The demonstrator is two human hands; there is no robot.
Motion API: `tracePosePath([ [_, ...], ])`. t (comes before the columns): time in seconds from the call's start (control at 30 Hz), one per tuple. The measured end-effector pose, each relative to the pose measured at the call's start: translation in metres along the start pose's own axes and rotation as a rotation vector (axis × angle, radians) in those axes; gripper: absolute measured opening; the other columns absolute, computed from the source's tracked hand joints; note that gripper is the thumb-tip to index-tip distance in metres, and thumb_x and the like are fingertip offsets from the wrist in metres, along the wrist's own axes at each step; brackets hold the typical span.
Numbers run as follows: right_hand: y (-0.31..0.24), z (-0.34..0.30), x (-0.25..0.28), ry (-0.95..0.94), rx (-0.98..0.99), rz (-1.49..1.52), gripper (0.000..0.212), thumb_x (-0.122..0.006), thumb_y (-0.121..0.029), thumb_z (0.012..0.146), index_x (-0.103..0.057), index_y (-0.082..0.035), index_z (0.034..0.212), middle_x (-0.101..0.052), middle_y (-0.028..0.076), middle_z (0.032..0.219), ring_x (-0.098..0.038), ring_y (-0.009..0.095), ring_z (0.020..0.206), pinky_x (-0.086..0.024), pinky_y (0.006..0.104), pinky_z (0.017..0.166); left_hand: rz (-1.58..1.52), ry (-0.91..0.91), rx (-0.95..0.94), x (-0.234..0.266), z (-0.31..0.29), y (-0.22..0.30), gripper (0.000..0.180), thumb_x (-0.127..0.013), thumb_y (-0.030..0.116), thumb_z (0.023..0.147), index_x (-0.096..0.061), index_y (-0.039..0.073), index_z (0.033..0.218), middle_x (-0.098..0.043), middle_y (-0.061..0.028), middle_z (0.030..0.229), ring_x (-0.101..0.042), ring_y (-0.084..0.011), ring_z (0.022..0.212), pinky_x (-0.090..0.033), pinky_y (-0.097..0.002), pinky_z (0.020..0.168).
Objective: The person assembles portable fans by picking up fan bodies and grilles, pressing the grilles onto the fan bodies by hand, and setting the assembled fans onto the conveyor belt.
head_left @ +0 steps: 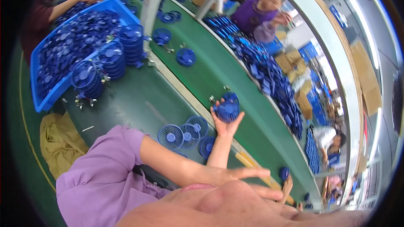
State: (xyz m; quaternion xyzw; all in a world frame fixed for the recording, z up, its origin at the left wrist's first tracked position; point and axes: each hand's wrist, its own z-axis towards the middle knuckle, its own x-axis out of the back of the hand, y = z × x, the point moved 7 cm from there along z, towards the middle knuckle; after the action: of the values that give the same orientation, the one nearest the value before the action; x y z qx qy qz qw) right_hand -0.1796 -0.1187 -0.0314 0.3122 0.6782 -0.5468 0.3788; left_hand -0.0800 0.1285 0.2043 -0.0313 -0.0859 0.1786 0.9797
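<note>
Relative to the green conveyor belt (198,77), a round blue fan housing (227,108), without evident long axis, is held over the near edge, cradled in one hand (226,128) with digits spread around it. The other hand (248,180), fingers extended and nothing seen in grasp, is placed farther right along that edge, apart from the housing; loose fan guards (171,136) are seen on the near-side desk (141,98).
</note>
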Motion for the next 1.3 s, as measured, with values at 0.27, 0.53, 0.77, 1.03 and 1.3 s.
tracePosePath([
  [0.27,-0.052,-0.005,-0.022,-0.074,0.141,0.001,0.069,-0.034,-0.066,0.092,-0.048,-0.011,0.13,-0.058,0.014,0.123,-0.056,0.035,0.11,-0.043,0.0589,0.092,-0.207,-0.319,0.644,0.004,-0.076,-0.158,0.05,-0.057,0.024,0.087,-0.048,0.006,0.133,-0.049,-0.0169,0.132,-0.038,-0.0362,0.128,-0.032,-0.0463,0.106],
  [0.53,-0.06,-0.052,-0.069,-0.031,0.663,-1.166,0.059,-0.05,-0.043,0.094,-0.04,-0.009,0.14,-0.05,0.013,0.134,-0.052,0.028,0.12,-0.04,0.0413,0.102,-1.189,-0.354,1.768,-0.105,-0.204,-0.199,0.076,-0.031,0.065,0.094,-0.034,0.006,0.142,-0.042,-0.0158,0.14,-0.046,-0.0281,0.125,-0.042,-0.0469,0.098],
  [0.77,-0.005,-0.074,-0.127,-0.363,0.783,-1.849,0.086,-0.07,-0.051,0.074,-0.04,-0.005,0.139,-0.035,0.021,0.146,-0.035,0.04,0.133,-0.028,0.0459,0.109,-1.787,0.338,1.818,-0.1,-0.2,-0.193,0.035,-0.054,0.041,0.093,-0.064,0.01,0.106,-0.068,-0.0079,0.099,-0.067,-0.0205,0.088,-0.056,-0.0375,0.082],
  [1.03,-0.023,-0.19,-0.241,-0.342,0.985,-1.083,0.078,-0.056,-0.058,0.086,-0.041,0.0,0.136,-0.042,0.025,0.138,-0.052,0.039,0.117,-0.05,0.0472,0.089,-1.805,0.408,1.938,-0.112,-0.233,-0.2,0.037,-0.058,0.044,0.091,-0.063,0.013,0.111,-0.067,-0.0031,0.097,-0.063,-0.0157,0.085,-0.054,-0.0364,0.077],
  [1.3,0.001,-0.146,-0.238,-0.5,1.107,-1.362,0.052,-0.063,-0.024,0.084,-0.049,0.0,0.128,-0.052,0.026,0.127,-0.053,0.038,0.114,-0.053,0.0424,0.083,-1.693,0.601,1.839,-0.092,-0.234,-0.221,0.039,-0.052,0.053,0.093,-0.06,0.015,0.096,-0.063,-0.0019,0.083,-0.061,-0.0137,0.071,-0.052,-0.033,0.066],
])
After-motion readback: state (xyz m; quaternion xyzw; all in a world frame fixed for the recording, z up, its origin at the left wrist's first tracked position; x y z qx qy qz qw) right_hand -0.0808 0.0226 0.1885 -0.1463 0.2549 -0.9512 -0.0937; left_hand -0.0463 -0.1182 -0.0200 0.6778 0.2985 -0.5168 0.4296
